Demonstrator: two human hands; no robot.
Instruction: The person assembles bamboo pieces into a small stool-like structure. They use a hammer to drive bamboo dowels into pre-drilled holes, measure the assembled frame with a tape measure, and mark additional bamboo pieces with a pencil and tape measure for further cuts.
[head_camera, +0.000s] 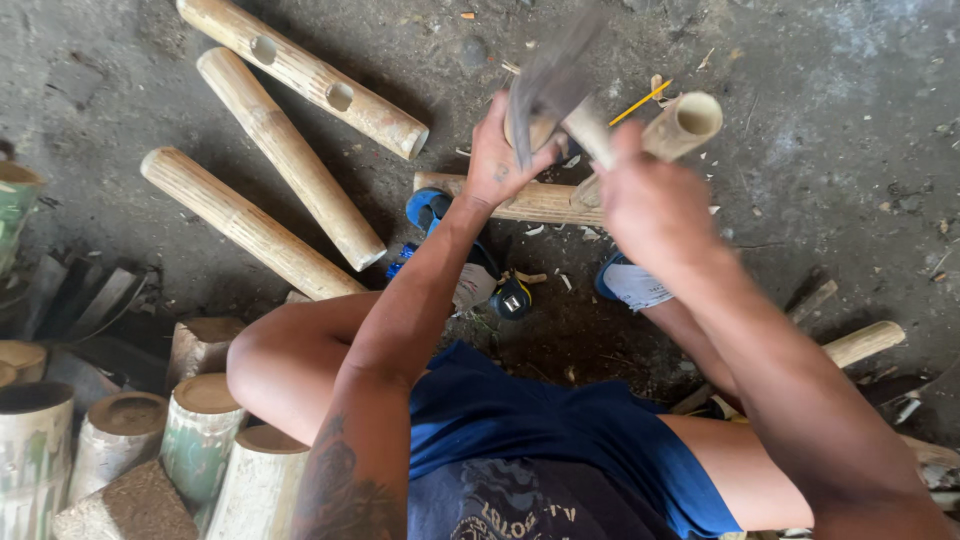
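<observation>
Bamboo everywhere, pale and peeled. Left hand (497, 150) clamped around a bamboo stub (540, 132), up at the top middle of the view, just above a bamboo log (530, 202) lying crosswise on the ground. Right hand (650, 200) closed on the pale handle of a chopper (553, 75), grey blade motion-blurred and poised directly over the stub and the left knuckles.

Judged from this: best to keep the gripping fingers low on the stub and well under the blade's line, thumb tucked in. Land short, controlled strokes with the wrist, not the whole arm. Brace the stub's base against the crosswise log so that it cannot skid on the gritty floor (830, 200). Keep both sandalled feet, just below the log, out of the blade's path.

Stub mostly hidden by fingers and blade; long axis apparently rising towards the camera, nearly upright, though hard to tell for certain. Just to its right, an open bamboo tube (686, 124), leaning on the log, long axis running diagonally, hollow mouth pointing up and to the right.

Farther left, three long poles (290, 155) lying side by side and slanting down to the right, one with round holes cut in it. Bottom left, a cluster of sawn bamboo stumps (200, 420) standing on end beside the bent left knee.
</observation>
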